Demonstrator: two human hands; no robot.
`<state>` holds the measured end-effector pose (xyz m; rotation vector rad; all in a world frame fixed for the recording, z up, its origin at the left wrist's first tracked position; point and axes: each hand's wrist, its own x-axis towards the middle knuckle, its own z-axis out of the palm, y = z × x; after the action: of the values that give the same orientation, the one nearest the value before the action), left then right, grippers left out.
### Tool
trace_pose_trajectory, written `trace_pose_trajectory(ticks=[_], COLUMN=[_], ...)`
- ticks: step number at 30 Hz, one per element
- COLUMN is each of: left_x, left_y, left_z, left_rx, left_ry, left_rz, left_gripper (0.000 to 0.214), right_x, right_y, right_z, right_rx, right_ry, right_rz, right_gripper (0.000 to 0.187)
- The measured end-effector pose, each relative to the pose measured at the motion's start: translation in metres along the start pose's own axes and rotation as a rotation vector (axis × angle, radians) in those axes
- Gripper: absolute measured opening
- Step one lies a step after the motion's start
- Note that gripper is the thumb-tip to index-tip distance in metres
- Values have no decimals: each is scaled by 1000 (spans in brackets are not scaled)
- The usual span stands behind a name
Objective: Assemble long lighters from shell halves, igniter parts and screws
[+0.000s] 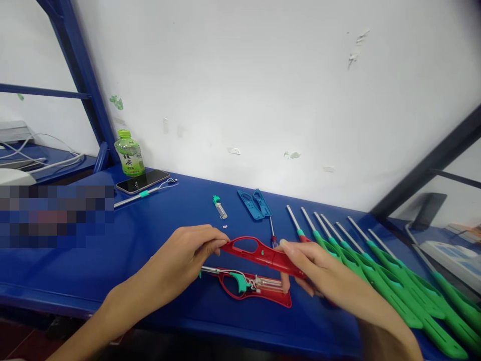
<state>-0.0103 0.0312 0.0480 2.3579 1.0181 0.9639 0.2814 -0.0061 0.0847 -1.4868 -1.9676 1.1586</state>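
Note:
Between my two hands is a red lighter shell half, held above the table. My left hand pinches its narrow front end, and my right hand grips the wide handle end. Below it lies the other red shell half, open side up. Inside that one sit a green trigger, a clear fuel tank, thin wires and a metal tube running left. One right finger reaches down by the tank's end; whether it touches is unclear.
Several green lighters lie in a row at right. Behind my hands are a blue shell pair, a screwdriver and a small tank with green top. At left are a metal tube, phone and green bottle.

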Motion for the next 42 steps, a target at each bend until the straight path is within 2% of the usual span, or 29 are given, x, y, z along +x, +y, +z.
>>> trace_pose_trajectory(ticks=[4,7,11,13,16,19,27,35,42], left_x=[0,0,-1,-5,-11,-15,-15,-15,-12], left_y=[9,12,6,1,-3,-4,-3,-7,-7], left_z=[-6,-9,-9,-9,-6,-2,-1,1,0], left_rx=[-76,-94,-30,10,73,143,179,149,137], left_ry=[-48,-52,-70,-134,-236,-236,-269,-324,-345], left_rz=[-75,-96,-70,-49,-33,-30,-35,-100,-132], left_gripper=[30,28,23,23,20,19,22,23,20], right_x=[1,1,-4,-8,-11,-11,-5,2,3], right_y=[-2,0,7,11,18,21,18,11,-10], right_z=[0,-1,-4,-4,2,13,30,30,28], right_rx=[-14,-47,-139,-193,-314,-427,-561,-575,-582], right_ry=[11,38,67,62,120,207,168,60,-13], right_rz=[62,32,-80,-117,-134,-139,-74,48,175], right_gripper=[75,72,48,34,27,18,20,31,30])
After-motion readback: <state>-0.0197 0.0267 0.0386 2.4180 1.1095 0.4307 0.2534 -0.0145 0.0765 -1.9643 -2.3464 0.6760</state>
